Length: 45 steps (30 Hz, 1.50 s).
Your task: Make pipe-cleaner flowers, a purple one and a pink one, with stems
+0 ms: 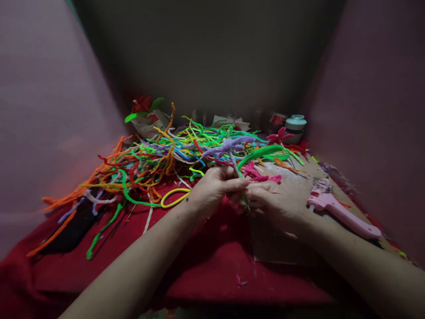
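Note:
My left hand (215,188) is closed in a pinch on the stem of a purple pipe-cleaner flower (229,145) that stands up above my fingers. My right hand (270,201) is closed right beside it, fingers curled on the lower stem together with a green pipe cleaner (262,153) that arcs up and to the right. Both hands meet over a red cloth (212,266). Pink pipe-cleaner pieces (262,176) lie just behind my right hand.
A big tangle of coloured pipe cleaners (149,161) covers the cloth behind and left. A pink glue gun (338,210) lies on cardboard (299,177) at the right. A white jar (295,126), a pink flower (278,136) and a red flower (142,106) stand at the back. Pink walls close both sides.

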Motion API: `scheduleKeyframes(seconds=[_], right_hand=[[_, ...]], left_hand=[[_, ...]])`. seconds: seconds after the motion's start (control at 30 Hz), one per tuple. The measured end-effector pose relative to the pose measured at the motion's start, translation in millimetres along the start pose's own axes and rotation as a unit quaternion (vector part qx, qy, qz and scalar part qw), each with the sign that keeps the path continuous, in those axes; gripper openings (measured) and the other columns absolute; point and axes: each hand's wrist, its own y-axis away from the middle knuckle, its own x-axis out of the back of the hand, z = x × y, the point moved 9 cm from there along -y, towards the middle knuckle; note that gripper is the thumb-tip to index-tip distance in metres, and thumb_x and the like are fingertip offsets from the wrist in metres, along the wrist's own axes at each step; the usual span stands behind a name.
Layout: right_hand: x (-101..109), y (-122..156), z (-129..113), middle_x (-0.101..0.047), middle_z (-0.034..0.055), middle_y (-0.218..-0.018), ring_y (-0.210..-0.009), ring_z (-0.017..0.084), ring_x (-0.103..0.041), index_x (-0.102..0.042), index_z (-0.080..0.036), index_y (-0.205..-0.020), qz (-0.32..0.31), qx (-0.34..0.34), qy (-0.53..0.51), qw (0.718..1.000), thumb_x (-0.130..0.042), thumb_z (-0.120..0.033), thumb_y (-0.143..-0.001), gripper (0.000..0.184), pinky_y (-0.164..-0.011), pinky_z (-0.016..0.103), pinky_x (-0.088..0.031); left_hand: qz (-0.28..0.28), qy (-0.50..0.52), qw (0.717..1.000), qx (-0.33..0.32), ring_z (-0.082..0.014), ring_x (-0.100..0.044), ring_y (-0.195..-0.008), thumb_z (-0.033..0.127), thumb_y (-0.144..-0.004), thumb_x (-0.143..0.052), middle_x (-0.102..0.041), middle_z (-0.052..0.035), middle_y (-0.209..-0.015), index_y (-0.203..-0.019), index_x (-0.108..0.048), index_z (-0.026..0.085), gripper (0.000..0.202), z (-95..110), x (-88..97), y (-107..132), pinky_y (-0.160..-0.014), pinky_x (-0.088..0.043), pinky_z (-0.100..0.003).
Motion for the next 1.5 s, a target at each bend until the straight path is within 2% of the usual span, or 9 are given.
scheduleKeyframes(seconds=[0.2, 0.37, 0.53, 0.7, 0.83, 0.9, 1.13, 1.33, 1.5], right_hand=[[-14, 0, -4, -0.062, 0.0055, -0.070, -0.063, 0.016, -0.056, -0.067, -0.015, -0.081, -0.049, -0.029, -0.078, 0.995, -0.043, -0.036, -0.088, 0.033, -0.055, 0.027, -0.045], [-16, 4, -5, -0.061, 0.0046, -0.065, -0.060, 0.014, -0.054, -0.069, -0.014, -0.076, -0.072, -0.046, -0.050, 0.995, -0.049, -0.029, -0.085, 0.027, -0.052, 0.024, -0.042], [-18, 5, -1, -0.066, 0.0060, -0.069, -0.062, 0.014, -0.058, -0.072, -0.013, -0.083, -0.085, -0.068, -0.096, 0.989, -0.053, -0.033, -0.082, 0.028, -0.052, 0.023, -0.043], [-22, 8, -4, -0.071, 0.0085, -0.076, -0.065, 0.016, -0.063, -0.072, -0.013, -0.086, -0.096, -0.077, -0.130, 0.984, -0.058, -0.029, -0.076, 0.023, -0.052, 0.023, -0.042], [-21, 8, -2, -0.071, 0.0063, -0.075, -0.064, 0.014, -0.062, -0.070, -0.016, -0.080, -0.079, -0.080, -0.139, 0.984, -0.061, -0.025, -0.076, 0.013, -0.054, 0.022, -0.039], [-19, 8, -1, -0.070, 0.0056, -0.074, -0.064, 0.014, -0.061, -0.069, -0.016, -0.079, -0.062, -0.071, -0.132, 0.987, -0.062, -0.024, -0.076, 0.012, -0.054, 0.023, -0.037], [3, 3, -6, -0.063, 0.0035, -0.067, -0.063, 0.014, -0.053, -0.071, -0.014, -0.077, 0.021, -0.025, -0.027, 0.999, -0.055, -0.027, -0.079, 0.020, -0.055, 0.025, -0.034], [8, 3, -6, -0.056, 0.0001, -0.060, -0.056, 0.011, -0.045, -0.065, -0.016, -0.066, 0.066, -0.031, -0.014, 0.997, -0.054, -0.021, -0.075, 0.015, -0.053, 0.025, -0.032], [0, -1, -4, -0.058, 0.0024, -0.061, -0.054, 0.012, -0.048, -0.064, -0.016, -0.067, 0.027, -0.041, -0.066, 0.997, -0.051, -0.034, -0.079, 0.025, -0.048, 0.023, -0.034]], left_hand=[[-0.074, 0.029, 0.997, 0.004, -0.0136, -0.056, -0.042, 0.031, -0.077, -0.066, -0.055, 0.0009, -0.049, -0.069, -0.059, 0.013, 0.020, 4, -5.8, 1, -0.046, -0.045, -0.025], [-0.069, 0.021, 0.997, 0.026, -0.0111, -0.055, -0.045, 0.030, -0.075, -0.068, -0.057, -0.0009, -0.057, -0.071, -0.060, 0.011, 0.021, 0, -1.8, 2, -0.044, -0.044, -0.022], [-0.141, 0.120, 0.982, 0.039, -0.0101, -0.050, -0.040, 0.033, -0.076, -0.065, -0.051, 0.0012, -0.053, -0.073, -0.061, 0.011, 0.023, -4, -16.4, 4, -0.040, -0.047, -0.024], [-0.105, 0.186, 0.976, 0.033, -0.0038, -0.043, -0.034, 0.027, -0.068, -0.073, -0.060, -0.0004, -0.066, -0.072, -0.061, 0.011, 0.019, -9, -14.7, 1, -0.034, -0.045, -0.020], [-0.125, 0.173, 0.976, 0.036, -0.0088, -0.047, -0.031, 0.034, -0.066, -0.075, -0.054, 0.0019, -0.048, -0.072, -0.061, 0.011, 0.028, -11, -20.2, 3, -0.032, -0.043, -0.021], [-0.137, 0.147, 0.979, 0.038, -0.0102, -0.047, -0.031, 0.040, -0.067, -0.073, -0.052, 0.0014, -0.046, -0.069, -0.060, 0.011, 0.032, -12, -22.1, 3, -0.032, -0.044, -0.023], [0.002, 0.078, 0.996, -0.033, -0.0059, -0.048, -0.041, 0.029, -0.069, -0.074, -0.055, 0.0042, -0.058, -0.077, -0.057, 0.014, 0.023, -3, -2.3, -4, -0.041, -0.042, -0.018], [0.027, 0.023, 0.999, -0.033, -0.0080, -0.051, -0.045, 0.030, -0.073, -0.070, -0.052, 0.0038, -0.051, -0.064, -0.053, 0.014, 0.024, -3, -3.9, -1, -0.049, -0.044, -0.021], [0.036, 0.028, 0.999, -0.009, -0.0098, -0.051, -0.040, 0.032, -0.071, -0.070, -0.050, 0.0044, -0.048, -0.061, -0.051, 0.015, 0.027, -7, 1.5, -2, -0.044, -0.044, -0.024]])
